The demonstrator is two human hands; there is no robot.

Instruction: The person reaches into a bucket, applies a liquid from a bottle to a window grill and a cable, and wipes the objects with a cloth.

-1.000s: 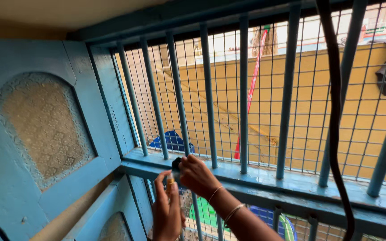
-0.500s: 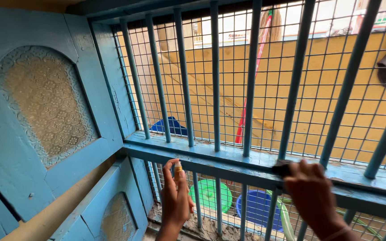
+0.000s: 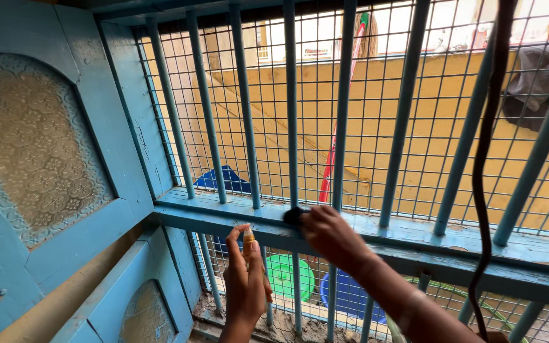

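Note:
My left hand (image 3: 245, 286) is raised below the blue window rail (image 3: 414, 244) and grips a small amber bottle (image 3: 248, 240) with its tip pointing up. My right hand (image 3: 333, 235) presses a small dark cloth or pad (image 3: 294, 216) against the top of the rail, between two vertical blue bars. My right forearm reaches in from the lower right. The cloth is mostly hidden by my fingers.
A blue shutter (image 3: 46, 171) with a patterned glass panel stands open at left. Wire mesh backs the blue bars (image 3: 291, 108). A dark cord (image 3: 484, 165) hangs at right. Outside are a yellow wall, a red pole (image 3: 338, 127), and green (image 3: 287, 276) and blue tubs (image 3: 351, 295).
My right hand slid left along the rail with the dark cloth, from the right side back toward the middle. My left hand stayed in place with the bottle.

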